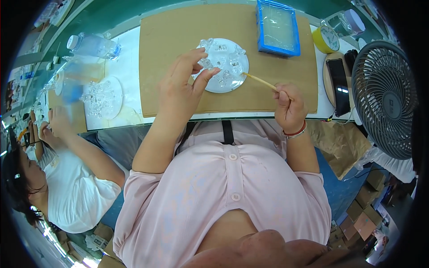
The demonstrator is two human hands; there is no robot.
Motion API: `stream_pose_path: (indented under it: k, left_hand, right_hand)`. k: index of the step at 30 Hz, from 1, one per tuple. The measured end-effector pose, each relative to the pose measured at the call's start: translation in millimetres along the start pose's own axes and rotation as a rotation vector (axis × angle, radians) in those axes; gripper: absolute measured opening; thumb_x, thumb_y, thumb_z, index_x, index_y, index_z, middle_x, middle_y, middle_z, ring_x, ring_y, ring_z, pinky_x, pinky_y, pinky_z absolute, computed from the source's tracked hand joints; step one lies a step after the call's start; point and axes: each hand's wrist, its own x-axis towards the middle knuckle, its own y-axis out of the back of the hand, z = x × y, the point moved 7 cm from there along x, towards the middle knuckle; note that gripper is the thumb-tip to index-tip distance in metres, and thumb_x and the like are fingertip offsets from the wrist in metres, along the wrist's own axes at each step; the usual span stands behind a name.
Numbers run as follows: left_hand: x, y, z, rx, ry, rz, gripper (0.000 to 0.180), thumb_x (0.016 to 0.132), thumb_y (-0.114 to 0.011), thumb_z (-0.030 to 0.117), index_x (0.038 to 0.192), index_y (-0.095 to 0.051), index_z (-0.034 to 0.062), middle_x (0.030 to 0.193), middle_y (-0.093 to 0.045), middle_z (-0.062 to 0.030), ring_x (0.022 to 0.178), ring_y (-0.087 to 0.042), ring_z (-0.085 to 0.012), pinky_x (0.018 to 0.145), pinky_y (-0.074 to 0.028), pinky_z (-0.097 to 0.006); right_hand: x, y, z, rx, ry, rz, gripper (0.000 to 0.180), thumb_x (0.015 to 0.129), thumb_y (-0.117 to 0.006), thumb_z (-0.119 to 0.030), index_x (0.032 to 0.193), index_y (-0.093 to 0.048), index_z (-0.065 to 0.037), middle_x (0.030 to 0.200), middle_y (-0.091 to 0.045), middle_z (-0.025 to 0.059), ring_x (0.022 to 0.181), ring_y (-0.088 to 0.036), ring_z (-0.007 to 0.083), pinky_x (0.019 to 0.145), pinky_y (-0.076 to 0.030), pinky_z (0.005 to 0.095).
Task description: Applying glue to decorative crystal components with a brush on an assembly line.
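A round white plate (226, 87) with several small clear, shiny pieces (235, 60) on it lies on brown cardboard. My left hand (182, 85) reaches over the plate's left edge, its thumb and index finger curved and apart. Some clear pieces show in the gap between those fingers; whether the fingers touch one I cannot tell. In my right hand (290, 107), closed at the right of the plate, is a thin wooden stick (263, 82). The stick points left, its far tip at the plate's right rim.
Beyond the cardboard sheet's (178, 27) right part sits a blue-edged tray (279, 27). A tape roll (326, 39), a clear jar (346, 23), a phone (338, 85) and a fan (386, 100) stand rightward. Leftward are a bottle (94, 46), another plate (114, 96) and a co-worker (76, 178).
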Motion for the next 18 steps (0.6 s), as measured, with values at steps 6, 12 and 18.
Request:
stream_pose_path:
  k: [6, 12, 18]
  left_hand:
    - [14, 13, 9, 0.188, -0.129, -0.035, 0.047, 0.07, -0.079, 0.016, 0.112, -0.061, 0.0077, 0.118, -0.06, -0.0099, 0.095, -0.06, -0.0239, 0.082, -0.05, -0.034]
    - [14, 7, -16, 0.081, -0.194, -0.201, 0.048, 0.07, -0.078, 0.017, 0.114, -0.06, 0.0107, 0.115, -0.061, -0.0074, 0.103, -0.059, -0.028, 0.083, -0.05, -0.037]
    - [6, 13, -17, 0.121, -0.225, -0.125, 0.036, 0.071, -0.077, 0.013, 0.105, -0.065, 0.0102, 0.102, -0.065, -0.0062, 0.088, -0.064, -0.0246, 0.071, -0.053, -0.032]
  right_hand:
    - [-1, -2, -23, 0.003, 0.085, -0.123, 0.006, 0.093, -0.048, -0.002, 0.098, -0.051, 0.0, 0.078, -0.06, 0.0134, 0.061, -0.057, 0.0183, 0.056, -0.047, 0.0275]
    - [2, -2, -17, -0.057, 0.022, -0.051, 0.007, 0.089, -0.047, 0.002, 0.095, -0.051, 0.0, 0.075, -0.059, 0.0144, 0.058, -0.057, 0.0237, 0.054, -0.046, 0.0317]
    - [-1, -10, -33, 0.068, 0.092, -0.152, 0.005, 0.091, -0.049, -0.001, 0.095, -0.052, 0.0, 0.074, -0.059, 0.0141, 0.059, -0.057, 0.0213, 0.055, -0.046, 0.029]
